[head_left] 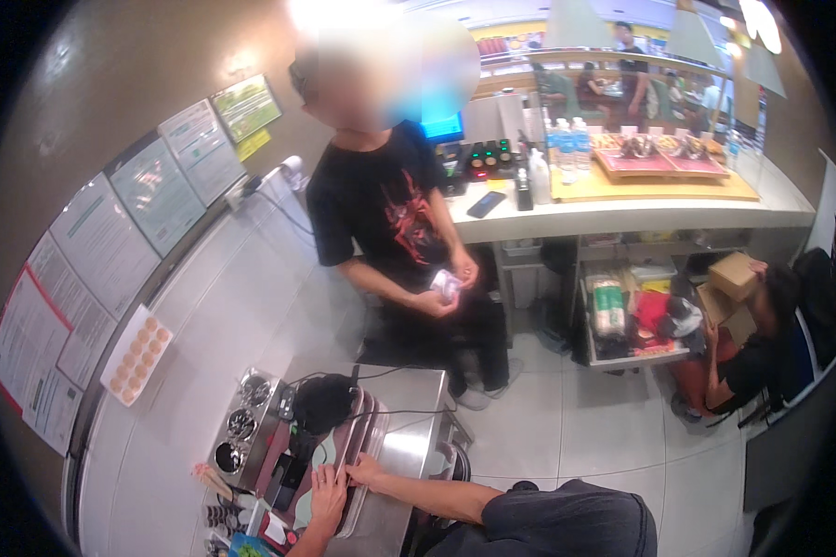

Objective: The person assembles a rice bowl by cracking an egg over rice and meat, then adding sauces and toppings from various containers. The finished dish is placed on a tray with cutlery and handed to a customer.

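Observation:
On the steel table (412, 434) below me, several trays (370, 427) with pale rims stand or lie close together. My left hand (328, 497) rests at their left side with its fingers stretched out, beside a pale green flat piece (304, 508). My right hand (366, 471) is closed at the rim of a tray, with its fingertips partly hidden. Just beyond the hands sits a black cap-like thing (323, 403). A dark phone-like device (288, 478) lies left of my left hand.
Metal cutlery holders (242, 423) stand along the left wall. Ahead, a person in a black T-shirt (381, 200) holds a small pale thing (446, 284). At right, another person crouches with a cardboard box (732, 276) near an open drawer (638, 360). A thin cable crosses the table.

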A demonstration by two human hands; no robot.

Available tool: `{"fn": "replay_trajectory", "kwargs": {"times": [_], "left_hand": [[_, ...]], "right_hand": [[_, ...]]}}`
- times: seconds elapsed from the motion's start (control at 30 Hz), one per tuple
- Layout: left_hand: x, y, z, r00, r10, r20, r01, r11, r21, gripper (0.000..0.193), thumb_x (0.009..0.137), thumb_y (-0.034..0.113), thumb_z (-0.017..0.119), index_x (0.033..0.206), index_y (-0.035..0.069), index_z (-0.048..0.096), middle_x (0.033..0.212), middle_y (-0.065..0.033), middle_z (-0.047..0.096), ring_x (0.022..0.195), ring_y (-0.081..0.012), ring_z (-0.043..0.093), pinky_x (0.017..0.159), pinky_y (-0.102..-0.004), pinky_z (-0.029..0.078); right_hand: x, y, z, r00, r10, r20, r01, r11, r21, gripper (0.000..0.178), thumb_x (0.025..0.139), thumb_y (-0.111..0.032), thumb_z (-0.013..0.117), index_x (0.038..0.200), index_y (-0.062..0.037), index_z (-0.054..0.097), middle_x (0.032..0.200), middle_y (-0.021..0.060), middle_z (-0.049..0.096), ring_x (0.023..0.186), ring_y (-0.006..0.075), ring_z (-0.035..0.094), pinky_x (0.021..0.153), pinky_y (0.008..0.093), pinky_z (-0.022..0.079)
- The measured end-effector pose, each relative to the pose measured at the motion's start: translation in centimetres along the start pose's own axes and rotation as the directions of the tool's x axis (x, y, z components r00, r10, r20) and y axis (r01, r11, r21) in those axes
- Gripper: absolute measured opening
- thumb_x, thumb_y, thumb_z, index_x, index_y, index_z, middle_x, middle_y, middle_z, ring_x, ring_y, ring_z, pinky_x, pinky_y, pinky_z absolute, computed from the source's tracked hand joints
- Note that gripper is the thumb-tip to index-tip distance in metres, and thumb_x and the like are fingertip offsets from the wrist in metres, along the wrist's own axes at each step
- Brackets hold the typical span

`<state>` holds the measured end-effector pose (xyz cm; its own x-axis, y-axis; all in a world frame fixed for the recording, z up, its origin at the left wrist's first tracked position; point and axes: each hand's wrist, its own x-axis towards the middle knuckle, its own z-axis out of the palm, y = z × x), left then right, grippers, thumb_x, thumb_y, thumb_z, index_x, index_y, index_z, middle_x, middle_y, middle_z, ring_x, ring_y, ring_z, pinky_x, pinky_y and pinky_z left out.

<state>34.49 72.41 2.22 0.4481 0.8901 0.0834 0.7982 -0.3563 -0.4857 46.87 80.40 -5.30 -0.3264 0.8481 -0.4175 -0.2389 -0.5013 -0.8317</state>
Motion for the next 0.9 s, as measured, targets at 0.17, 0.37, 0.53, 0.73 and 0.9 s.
{"fn": "replay_trajectory", "kwargs": {"times": [0.17,0.37,0.53,0.73,0.9], "left_hand": [[0.6,0.2,-0.6,0.999,-0.049,0.019,0.050,0.997,-0.063,0.060,0.097,0.017,0.051,0.155,0.015,0.038,0.158,-0.0223,0.032,0.136,-0.0420,0.047,0.114,-0.0488,0.040],[2.5,0.2,1.5,0.995,-0.069,0.071,0.074,0.995,-0.071,0.066,0.098,0.014,0.049,0.160,0.017,0.028,0.165,-0.0193,0.023,0.139,-0.0424,0.045,0.116,-0.0495,0.038],[0.1,-0.7,0.7,0.984,-0.146,0.103,0.159,0.978,-0.138,0.068,0.098,0.012,0.050,0.161,0.018,0.026,0.163,-0.0179,0.030,0.141,-0.0426,0.043,0.115,-0.0585,0.035],[0.8,1.2,1.9,0.997,-0.075,-0.015,0.069,0.968,-0.242,0.069,0.096,0.011,0.052,0.160,0.019,0.028,0.160,-0.0170,0.035,0.142,-0.0422,0.039,0.110,-0.0668,0.034],[0.6,2.4,3.8,0.999,-0.047,0.012,0.048,0.969,-0.244,0.071,0.094,0.013,0.055,0.160,0.020,0.028,0.158,-0.0193,0.036,0.141,-0.0434,0.041,0.108,-0.0682,0.035]], "right_hand": [[-3.6,-2.7,-0.5,0.998,0.046,0.031,-0.049,0.994,0.096,0.032,0.092,-0.018,0.068,0.120,-0.0023,0.060,0.102,0.0092,0.066,0.086,0.0219,0.070,0.065,0.0363,0.064],[-4.8,0.5,-3.2,0.998,0.028,0.065,-0.040,0.980,0.194,0.035,0.091,-0.014,0.066,0.123,-0.0011,0.059,0.105,0.0098,0.066,0.092,0.0211,0.069,0.068,0.0368,0.065],[-13.2,-0.5,-4.7,0.998,-0.010,0.064,0.007,0.999,0.050,0.036,0.092,-0.016,0.065,0.124,0.0003,0.058,0.105,0.0084,0.066,0.094,0.0198,0.069,0.067,0.0348,0.064],[-24.5,-4.7,-7.8,0.987,-0.087,-0.132,0.080,0.995,-0.062,0.031,0.096,-0.012,0.061,0.123,0.0020,0.057,0.104,0.0112,0.069,0.081,0.0196,0.070,0.063,0.0320,0.061],[-30.2,-3.6,-10.3,0.957,-0.165,-0.239,0.161,0.986,-0.037,0.032,0.089,-0.001,0.061,0.121,0.0021,0.058,0.102,0.0115,0.071,0.084,0.0183,0.069,0.072,0.0313,0.058]]}}
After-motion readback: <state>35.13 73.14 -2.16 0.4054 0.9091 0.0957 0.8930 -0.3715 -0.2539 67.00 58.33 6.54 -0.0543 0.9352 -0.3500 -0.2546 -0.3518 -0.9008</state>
